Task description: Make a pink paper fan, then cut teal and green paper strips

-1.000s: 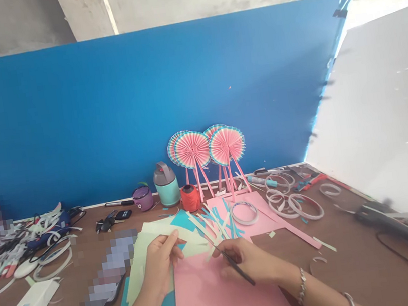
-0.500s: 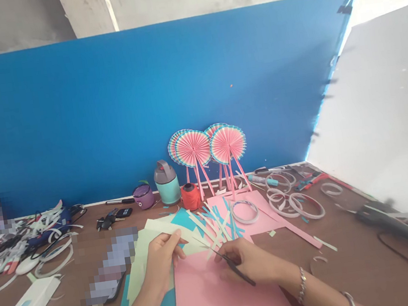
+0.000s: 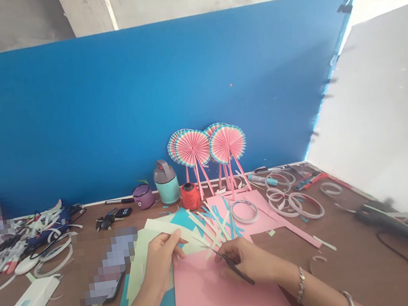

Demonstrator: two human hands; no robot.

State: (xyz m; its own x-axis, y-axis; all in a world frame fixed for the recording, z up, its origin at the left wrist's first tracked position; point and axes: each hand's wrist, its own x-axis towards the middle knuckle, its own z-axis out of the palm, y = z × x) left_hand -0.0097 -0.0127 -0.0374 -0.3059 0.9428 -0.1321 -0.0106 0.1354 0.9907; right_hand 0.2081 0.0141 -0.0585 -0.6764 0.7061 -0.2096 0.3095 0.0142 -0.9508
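The left hand (image 3: 161, 263) pinches the pale green card (image 3: 142, 255), holding it steady, while the right hand (image 3: 244, 261), closed round the scissors (image 3: 239, 271), keeps their blades at the cut strips (image 3: 208, 226) just ahead of it, above the pink sheet (image 3: 225, 302).

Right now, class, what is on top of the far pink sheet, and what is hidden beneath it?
A tape ring and teal strips lie on the far pink sheet, with cut strips reaching over its left edge. Whatever lies beneath the sheet is covered and cannot be seen.
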